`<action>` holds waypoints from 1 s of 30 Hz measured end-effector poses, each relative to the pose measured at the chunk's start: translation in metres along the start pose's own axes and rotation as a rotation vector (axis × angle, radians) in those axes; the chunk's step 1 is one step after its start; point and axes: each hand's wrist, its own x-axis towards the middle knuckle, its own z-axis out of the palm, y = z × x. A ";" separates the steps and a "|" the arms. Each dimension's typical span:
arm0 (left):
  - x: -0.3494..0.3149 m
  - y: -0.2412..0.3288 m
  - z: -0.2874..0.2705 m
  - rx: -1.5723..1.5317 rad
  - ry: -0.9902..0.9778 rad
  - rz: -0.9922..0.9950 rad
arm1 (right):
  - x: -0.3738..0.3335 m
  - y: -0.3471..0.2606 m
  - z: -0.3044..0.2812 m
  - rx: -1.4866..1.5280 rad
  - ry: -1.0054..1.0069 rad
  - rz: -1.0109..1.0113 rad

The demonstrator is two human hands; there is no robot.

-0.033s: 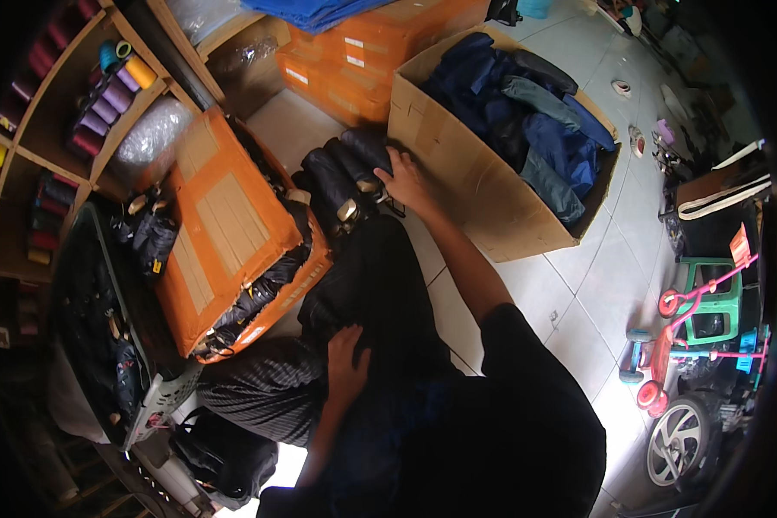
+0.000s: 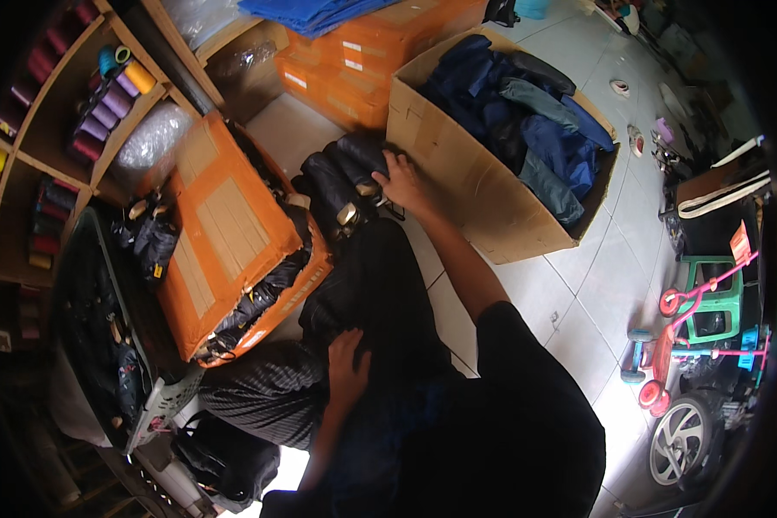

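Note:
Several black rolled bundles, which look like folded umbrellas, lie side by side on the floor in front of my knees. My right hand reaches forward and rests on the rightmost one, fingers apart rather than wrapped round it. Light-coloured ends show on some bundles. On my dark-clothed leg lies my left hand, flat and holding nothing. To its left stands an orange-taped carton, torn open along its edges, with more black bundles inside. A small black bundle sits against that carton's left side.
An open brown carton full of dark blue and grey folded pieces is at the right. At far left are a basket of dark items and a shelf of thread spools. Taped orange boxes stand behind; a pink scooter is far right.

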 end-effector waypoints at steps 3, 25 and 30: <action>0.001 -0.002 0.007 -0.022 -0.004 0.035 | 0.006 0.022 0.023 -0.087 0.006 0.045; 0.011 -0.002 0.009 -0.073 -0.164 0.017 | -0.031 0.023 -0.277 -0.931 0.159 0.004; 0.007 -0.001 0.004 -0.098 -0.085 -0.011 | -0.024 0.010 -0.294 -0.482 0.650 -0.188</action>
